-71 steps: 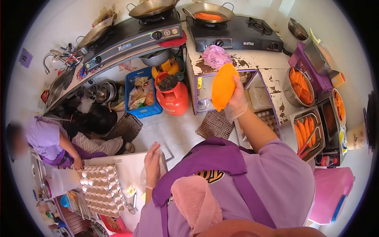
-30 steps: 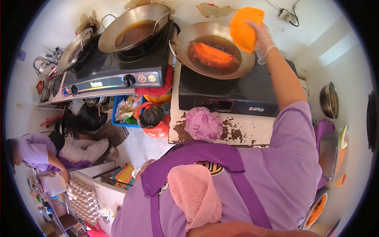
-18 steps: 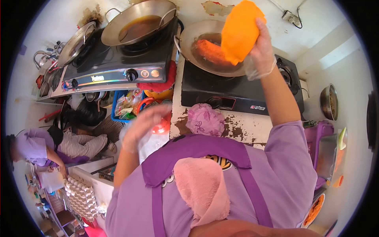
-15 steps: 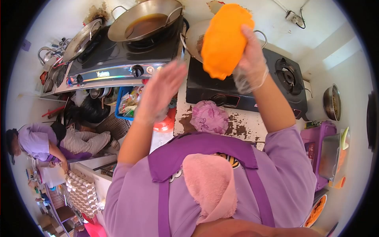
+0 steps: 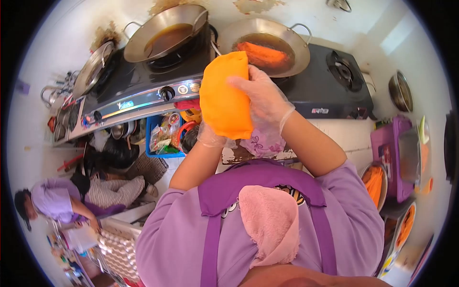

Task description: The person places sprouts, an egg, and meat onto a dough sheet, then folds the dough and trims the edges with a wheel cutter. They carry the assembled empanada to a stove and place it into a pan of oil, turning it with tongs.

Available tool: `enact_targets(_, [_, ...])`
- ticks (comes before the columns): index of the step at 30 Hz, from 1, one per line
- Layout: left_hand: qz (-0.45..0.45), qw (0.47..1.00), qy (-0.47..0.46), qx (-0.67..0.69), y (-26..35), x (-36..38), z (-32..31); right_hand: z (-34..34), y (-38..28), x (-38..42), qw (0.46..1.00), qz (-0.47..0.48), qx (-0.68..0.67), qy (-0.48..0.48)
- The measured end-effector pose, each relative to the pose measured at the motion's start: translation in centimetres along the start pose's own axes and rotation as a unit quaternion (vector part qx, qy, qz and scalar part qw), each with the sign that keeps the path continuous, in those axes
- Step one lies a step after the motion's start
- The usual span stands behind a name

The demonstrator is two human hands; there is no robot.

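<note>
A raw orange empanada (image 5: 224, 95), folded into a half-moon, is held upright in front of my chest. My right hand (image 5: 268, 98), in a clear plastic glove, grips its straight side with the thumb across the front. My left hand (image 5: 213, 136), also gloved, is behind its lower part; its fingers are hidden by the dough. Just beyond, an orange empanada (image 5: 263, 55) lies in the dark oil of a wide metal wok (image 5: 299, 48). Below my hands sits a pink-purple patterned bundle (image 5: 263, 142), partly covered.
Another wok (image 5: 196, 19) with brown oil stands on the left stove (image 5: 138, 79). A burner (image 5: 345, 71) lies at right. A blue crate (image 5: 154, 129) of packets is below left. A co-worker (image 5: 57, 198) sits beside egg trays (image 5: 122, 253). Purple bin (image 5: 394, 158) stands right.
My right hand has brought the empanada down and left, away from over the wok. My left hand, open and blurred before, is now behind it. The wok's frying empanada has come into view.
</note>
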State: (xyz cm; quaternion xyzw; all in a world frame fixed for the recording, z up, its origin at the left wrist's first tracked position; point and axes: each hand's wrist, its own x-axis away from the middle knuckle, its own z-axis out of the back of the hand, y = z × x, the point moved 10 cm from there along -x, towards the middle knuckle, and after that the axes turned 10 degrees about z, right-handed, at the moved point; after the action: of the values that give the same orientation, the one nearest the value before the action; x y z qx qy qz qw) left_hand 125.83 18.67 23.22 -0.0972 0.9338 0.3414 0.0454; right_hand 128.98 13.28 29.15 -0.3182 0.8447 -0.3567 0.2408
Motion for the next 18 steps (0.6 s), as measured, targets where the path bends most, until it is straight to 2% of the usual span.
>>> enact_targets(1, [0.018,1.000,-0.008,0.002,-0.2,0.4,0.2,0.7,0.2,0.1,1.000,0.010,-0.001,0.017])
enact_targets(3, [0.015,0.981,-0.002,-0.193,0.2,1.1,0.6,2.2,2.2,0.2,0.992,-0.057,0.108,0.011])
enact_targets(4, [0.032,0.982,-0.007,-0.188,0.1,1.7,0.1,2.4,1.8,0.6,0.992,-0.055,0.106,0.029])
enact_targets(6, [0.048,0.979,-0.073,-0.182,0.7,3.6,-2.3,2.3,2.9,2.3,0.966,-0.155,0.206,0.011])
enact_targets(7, [0.067,0.979,-0.082,-0.176,0.4,4.4,-1.5,2.6,3.0,2.3,0.962,-0.130,0.239,-0.024])
enact_targets(8, [0.110,0.987,-0.118,-0.029,0.1,4.9,-0.5,3.4,3.1,3.3,0.963,-0.122,0.241,0.007])
enact_targets(9, [0.161,0.967,-0.155,0.122,-0.4,4.9,-0.3,4.2,2.2,4.1,0.940,-0.090,0.327,0.032])
enact_targets(10, [0.181,0.960,-0.115,0.180,-0.5,5.2,0.9,5.3,0.3,5.3,0.905,-0.058,0.416,0.067])
enact_targets(11, [0.205,0.958,-0.114,0.167,-0.1,5.2,1.0,4.1,-1.3,7.6,0.905,-0.058,0.412,0.087])
enact_targets(12, [0.215,0.949,-0.122,0.194,-0.1,5.0,2.1,5.2,-2.8,9.9,0.855,-0.095,0.494,0.123])
enact_targets(13, [0.226,0.973,0.022,-0.027,0.2,4.8,3.2,6.0,-4.0,12.2,0.856,-0.087,0.489,0.144])
enact_targets(14, [0.247,0.927,-0.220,0.175,0.5,4.8,1.8,6.7,-4.7,14.2,0.859,-0.081,0.481,0.155])
enact_targets(15, [0.250,0.941,-0.185,0.136,1.2,4.9,1.6,8.4,-5.9,16.4,0.814,-0.080,0.559,0.136])
enact_targets(16, [0.231,0.947,-0.196,0.108,1.7,5.0,1.7,10.0,-7.4,18.9,0.764,-0.084,0.630,0.108])
enact_targets(17, [0.230,0.952,-0.177,0.095,1.9,5.0,2.1,12.3,-9.9,22.8,0.649,-0.145,0.721,0.195])
enact_targets(18, [0.223,0.959,-0.156,0.080,2.3,4.9,2.2,15.0,-12.1,27.4,0.592,-0.210,0.727,0.277])
